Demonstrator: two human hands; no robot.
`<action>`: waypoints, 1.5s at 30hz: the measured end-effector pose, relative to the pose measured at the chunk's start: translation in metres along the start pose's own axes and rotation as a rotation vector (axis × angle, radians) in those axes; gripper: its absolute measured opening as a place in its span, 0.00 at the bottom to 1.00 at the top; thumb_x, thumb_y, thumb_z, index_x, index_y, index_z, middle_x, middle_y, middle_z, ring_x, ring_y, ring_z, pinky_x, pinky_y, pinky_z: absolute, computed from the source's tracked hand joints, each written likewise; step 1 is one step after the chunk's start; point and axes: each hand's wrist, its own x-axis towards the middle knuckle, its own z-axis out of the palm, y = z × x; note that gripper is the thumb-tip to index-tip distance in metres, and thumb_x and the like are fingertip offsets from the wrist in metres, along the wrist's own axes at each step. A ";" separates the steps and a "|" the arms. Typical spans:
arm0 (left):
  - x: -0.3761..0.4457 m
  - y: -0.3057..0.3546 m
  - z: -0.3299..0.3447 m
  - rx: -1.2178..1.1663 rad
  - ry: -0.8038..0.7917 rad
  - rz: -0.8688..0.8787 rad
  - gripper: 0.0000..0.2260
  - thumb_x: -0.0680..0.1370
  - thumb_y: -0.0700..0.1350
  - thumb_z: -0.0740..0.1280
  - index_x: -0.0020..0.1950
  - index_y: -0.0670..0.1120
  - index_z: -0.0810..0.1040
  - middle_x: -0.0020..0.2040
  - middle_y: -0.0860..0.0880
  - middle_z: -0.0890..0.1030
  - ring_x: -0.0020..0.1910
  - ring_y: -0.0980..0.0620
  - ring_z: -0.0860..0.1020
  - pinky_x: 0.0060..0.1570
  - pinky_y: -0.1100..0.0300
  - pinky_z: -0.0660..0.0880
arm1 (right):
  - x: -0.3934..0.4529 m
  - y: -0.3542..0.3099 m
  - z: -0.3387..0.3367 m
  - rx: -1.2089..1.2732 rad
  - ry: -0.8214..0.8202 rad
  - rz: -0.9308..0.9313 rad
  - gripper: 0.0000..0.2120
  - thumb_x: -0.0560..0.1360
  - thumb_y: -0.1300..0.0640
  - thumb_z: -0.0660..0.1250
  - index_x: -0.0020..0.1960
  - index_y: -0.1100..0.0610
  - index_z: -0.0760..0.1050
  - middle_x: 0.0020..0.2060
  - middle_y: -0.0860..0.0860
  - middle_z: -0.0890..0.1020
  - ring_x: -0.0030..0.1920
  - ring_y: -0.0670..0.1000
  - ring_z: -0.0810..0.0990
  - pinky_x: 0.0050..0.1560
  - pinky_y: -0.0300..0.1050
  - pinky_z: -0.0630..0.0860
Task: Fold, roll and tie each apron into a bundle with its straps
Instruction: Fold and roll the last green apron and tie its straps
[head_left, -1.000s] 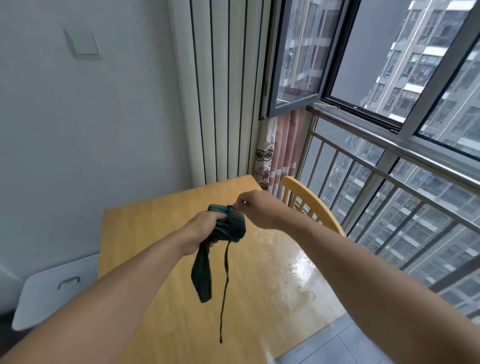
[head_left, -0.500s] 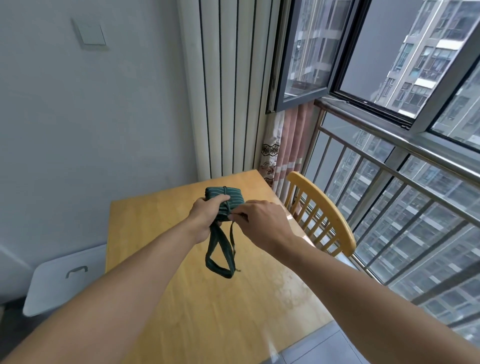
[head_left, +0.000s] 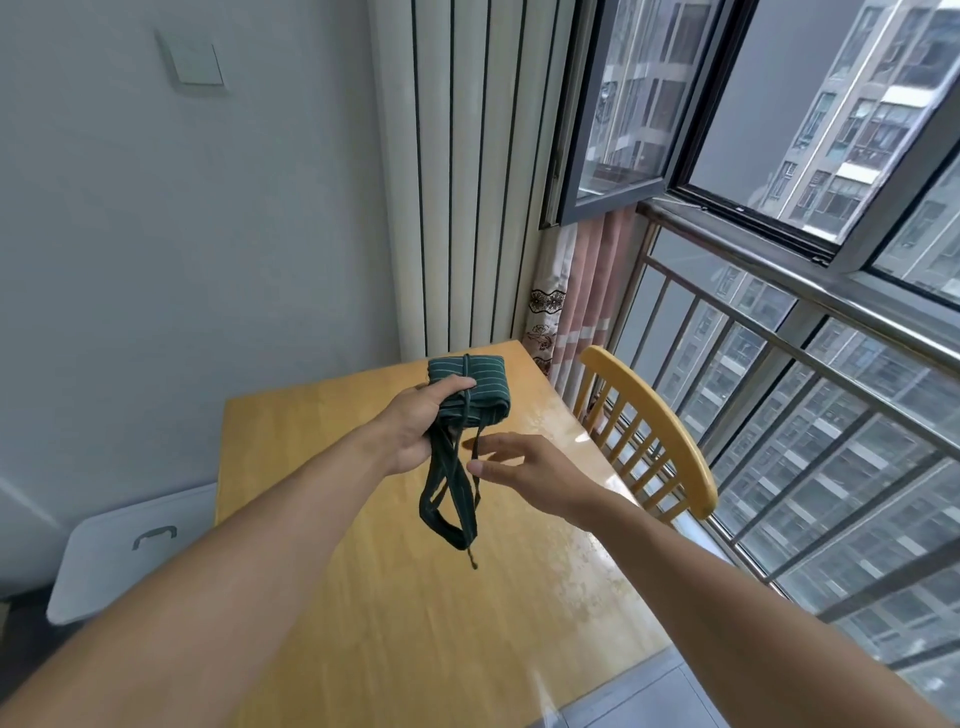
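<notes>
A dark green striped apron bundle (head_left: 480, 382) is rolled up, with a thin strap wound once round its middle. My left hand (head_left: 421, 423) grips the bundle from below, above the wooden table (head_left: 322, 457). A wide strap loop (head_left: 447, 499) and a thin cord end hang down from it. My right hand (head_left: 524, 470) hovers just right of the hanging straps with its fingers spread and straight, holding nothing.
A yellow wooden chair (head_left: 649, 431) stands at the table's right side by the window railing (head_left: 779, 395). A white lidded box (head_left: 135, 545) with a dark handle sits low on the left. A radiator (head_left: 457, 171) and grey wall lie behind.
My right hand has let go of the thin strap and drawn back, opening its fingers. The bundle now shows the strap wound round it, and the loop hangs free.
</notes>
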 end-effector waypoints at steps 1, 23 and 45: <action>0.001 0.000 0.000 0.000 0.001 -0.002 0.13 0.78 0.48 0.72 0.59 0.42 0.80 0.37 0.48 0.83 0.34 0.53 0.77 0.35 0.59 0.73 | 0.001 -0.001 0.003 0.027 0.005 -0.002 0.16 0.78 0.43 0.70 0.62 0.49 0.82 0.57 0.43 0.83 0.59 0.45 0.80 0.63 0.48 0.75; -0.008 0.004 -0.019 0.278 -0.425 0.013 0.19 0.79 0.40 0.70 0.70 0.44 0.74 0.61 0.38 0.83 0.59 0.40 0.83 0.56 0.49 0.80 | 0.000 -0.082 -0.100 -0.389 -0.129 -0.068 0.13 0.84 0.50 0.61 0.52 0.55 0.81 0.34 0.49 0.73 0.31 0.44 0.69 0.35 0.40 0.66; -0.007 0.001 -0.004 -0.010 -0.435 0.046 0.17 0.82 0.42 0.65 0.71 0.39 0.75 0.66 0.39 0.80 0.65 0.41 0.80 0.66 0.48 0.76 | 0.032 -0.003 0.002 -0.706 0.256 -0.041 0.10 0.84 0.55 0.56 0.54 0.55 0.76 0.47 0.53 0.81 0.47 0.57 0.81 0.48 0.56 0.82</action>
